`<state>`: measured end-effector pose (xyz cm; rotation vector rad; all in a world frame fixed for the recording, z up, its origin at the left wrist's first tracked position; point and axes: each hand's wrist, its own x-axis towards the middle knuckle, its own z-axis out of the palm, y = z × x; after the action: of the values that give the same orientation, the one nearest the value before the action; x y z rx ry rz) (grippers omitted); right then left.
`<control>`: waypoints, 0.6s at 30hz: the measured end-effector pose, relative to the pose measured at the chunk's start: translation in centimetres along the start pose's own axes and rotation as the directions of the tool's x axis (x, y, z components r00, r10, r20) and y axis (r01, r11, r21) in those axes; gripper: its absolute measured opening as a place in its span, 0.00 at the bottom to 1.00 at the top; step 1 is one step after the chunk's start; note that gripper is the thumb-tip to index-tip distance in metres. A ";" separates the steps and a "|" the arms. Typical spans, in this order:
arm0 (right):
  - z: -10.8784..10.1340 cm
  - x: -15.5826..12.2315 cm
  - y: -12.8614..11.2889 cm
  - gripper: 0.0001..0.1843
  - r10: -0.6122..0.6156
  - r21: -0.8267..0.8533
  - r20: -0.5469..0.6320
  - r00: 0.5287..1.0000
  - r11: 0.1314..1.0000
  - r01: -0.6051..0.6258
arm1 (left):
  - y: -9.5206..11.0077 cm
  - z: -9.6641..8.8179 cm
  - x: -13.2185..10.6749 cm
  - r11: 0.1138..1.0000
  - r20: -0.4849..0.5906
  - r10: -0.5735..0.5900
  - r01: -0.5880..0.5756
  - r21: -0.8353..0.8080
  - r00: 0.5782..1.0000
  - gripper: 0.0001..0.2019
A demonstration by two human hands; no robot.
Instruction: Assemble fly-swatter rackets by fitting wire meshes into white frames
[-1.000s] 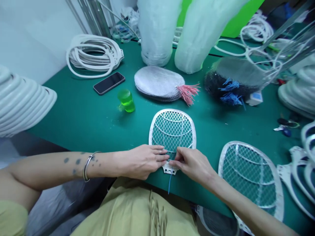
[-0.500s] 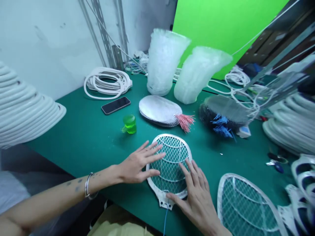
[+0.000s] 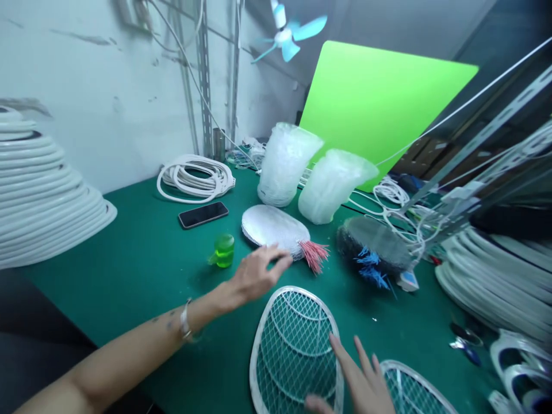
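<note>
A white oval racket frame with a diamond lattice (image 3: 297,345) lies on the green table in front of me; its lower end is cut off by the picture's edge. My right hand (image 3: 364,382), slightly blurred, is at its right rim with the fingers spread, holding nothing. Beyond the frame, my left hand (image 3: 259,273) reaches to the near edge of a stack of silver mesh ovals (image 3: 276,224) with pink wires (image 3: 315,256). Its thumb stands apart from the fingers and nothing shows in its grasp. Whether the fingertips touch the mesh I cannot tell.
A second lattice frame (image 3: 414,391) lies at lower right. Around the table stand a green cup (image 3: 224,251), a phone (image 3: 203,215), dark mesh ovals with blue wires (image 3: 379,241), two wrapped translucent stacks (image 3: 284,167), and piled white frames (image 3: 47,195) on the left.
My left hand has left the racket frame and moved forward to the silver mesh stack. My right hand stays by the frame's right rim. The camera has tilted up, bringing a fan into view.
</note>
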<state>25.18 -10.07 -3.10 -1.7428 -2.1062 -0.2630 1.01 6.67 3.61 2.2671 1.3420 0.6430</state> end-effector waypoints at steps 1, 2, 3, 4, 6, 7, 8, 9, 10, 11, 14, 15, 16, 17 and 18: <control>-1.2 2.8 -0.1 0.32 -0.014 0.049 -0.009 1.000 0.999 0.014 | 0.2 -0.3 2.6 0.997 -0.044 -0.057 0.059 0.042 0.997 0.24; -2.2 5.9 -0.3 0.22 -0.031 0.095 -0.005 1.000 0.995 0.031 | 0.2 -0.4 5.1 0.985 -0.033 -0.113 0.116 0.125 0.993 0.22; -3.1 9.3 -0.6 0.16 -0.052 0.131 0.019 0.998 0.990 0.049 | 0.0 -0.2 7.4 0.972 -0.051 -0.168 0.174 0.155 0.985 0.23; -3.6 12.6 -0.8 0.13 -0.054 0.134 0.088 0.995 0.990 0.041 | -0.4 0.2 9.4 0.958 -0.057 -0.219 0.226 0.174 0.974 0.24; -3.6 18.7 -1.3 0.11 0.026 0.051 0.186 0.982 0.998 -0.036 | -1.6 1.4 12.1 0.927 -0.030 -0.324 0.323 0.191 0.946 0.28; -3.0 21.1 -1.4 0.11 0.051 0.020 0.210 0.976 0.998 -0.057 | -2.4 2.1 12.8 0.912 -0.004 -0.367 0.361 0.194 0.930 0.29; -2.2 23.0 -1.4 0.10 0.079 -0.015 0.240 0.968 0.997 -0.077 | -3.1 2.7 13.2 0.899 0.025 -0.403 0.391 0.196 0.915 0.30; -1.3 24.5 -1.3 0.10 0.096 -0.042 0.265 0.959 0.995 -0.088 | -3.8 3.3 13.4 0.890 0.050 -0.429 0.412 0.197 0.902 0.31; -0.3 25.5 -1.2 0.10 0.112 -0.067 0.295 0.949 0.993 -0.096 | -4.3 3.7 13.5 0.883 0.071 -0.446 0.426 0.197 0.892 0.31; 0.5 26.2 -1.1 0.09 0.124 -0.090 0.324 0.938 0.991 -0.100 | -4.8 4.1 13.5 0.879 0.084 -0.457 0.434 0.199 0.886 0.32; 2.0 26.9 -0.7 0.09 0.156 -0.138 0.385 0.909 0.984 -0.110 | -5.3 4.4 13.5 0.870 0.106 -0.475 0.449 0.203 0.873 0.32; 2.1 27.0 -0.7 0.09 0.169 -0.150 0.398 0.902 0.982 -0.118 | -5.3 4.4 13.5 0.868 0.109 -0.479 0.452 0.205 0.871 0.32; 2.1 27.0 -0.7 0.10 0.184 -0.161 0.409 0.894 0.979 -0.128 | -5.3 4.4 13.5 0.867 0.110 -0.482 0.455 0.205 0.869 0.32; 2.0 27.1 -0.8 0.11 0.198 -0.170 0.419 0.886 0.976 -0.137 | -5.2 4.4 13.6 0.866 0.110 -0.484 0.456 0.206 0.868 0.32; 1.9 27.2 -0.9 0.11 0.210 -0.178 0.429 0.878 0.973 -0.146 | -5.2 4.4 13.6 0.866 0.111 -0.483 0.456 0.205 0.869 0.32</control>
<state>19.91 14.91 6.50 -2.2420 -2.2491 0.0537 5.75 20.50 -0.57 1.9411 1.8373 0.1772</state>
